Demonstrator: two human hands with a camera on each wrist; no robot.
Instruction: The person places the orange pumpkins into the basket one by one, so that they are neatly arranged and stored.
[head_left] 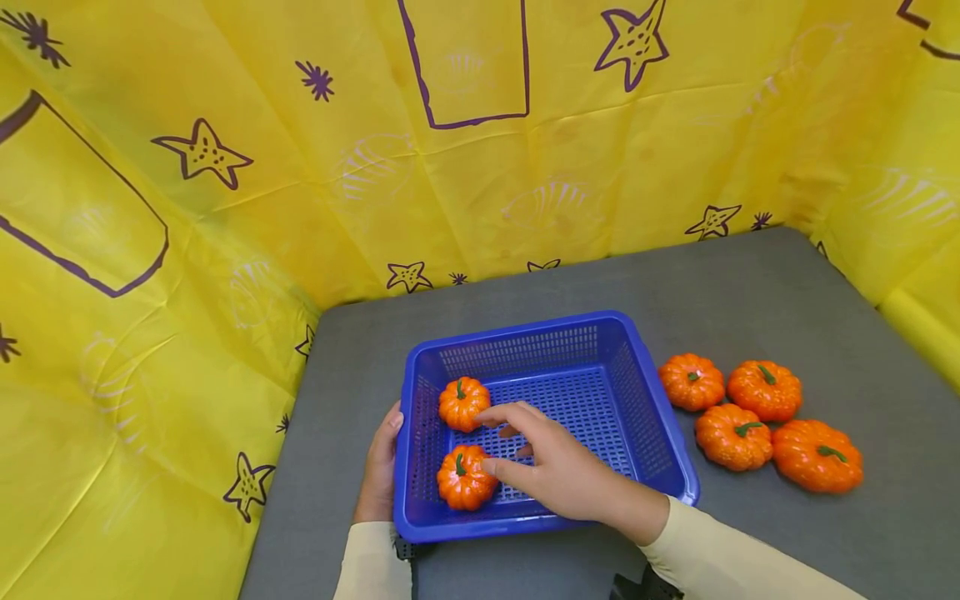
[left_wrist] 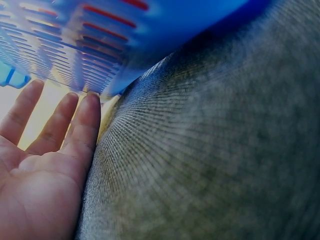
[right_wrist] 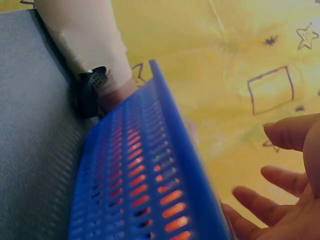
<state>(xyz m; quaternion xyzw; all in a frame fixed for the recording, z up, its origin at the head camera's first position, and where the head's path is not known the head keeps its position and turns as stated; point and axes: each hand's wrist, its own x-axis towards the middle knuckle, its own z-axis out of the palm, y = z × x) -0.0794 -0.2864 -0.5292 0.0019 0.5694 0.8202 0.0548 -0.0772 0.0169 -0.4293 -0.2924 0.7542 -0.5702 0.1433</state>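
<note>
A blue plastic basket with slotted walls stands on the grey table. Two small orange pumpkins lie along its left side: a rear pumpkin and a front pumpkin. My left hand is at the basket's outer left wall; in the left wrist view its fingers extend nearly straight to the slotted wall. Over the basket, my right hand has its fingers spread and loosely bent, with nothing gripped. Its fingertips overlap the edges of both pumpkins in the head view; whether they touch, I cannot tell.
Right of the basket, several more pumpkins sit close together on the table: two behind and two in front. A yellow patterned cloth rises behind the table and along both sides.
</note>
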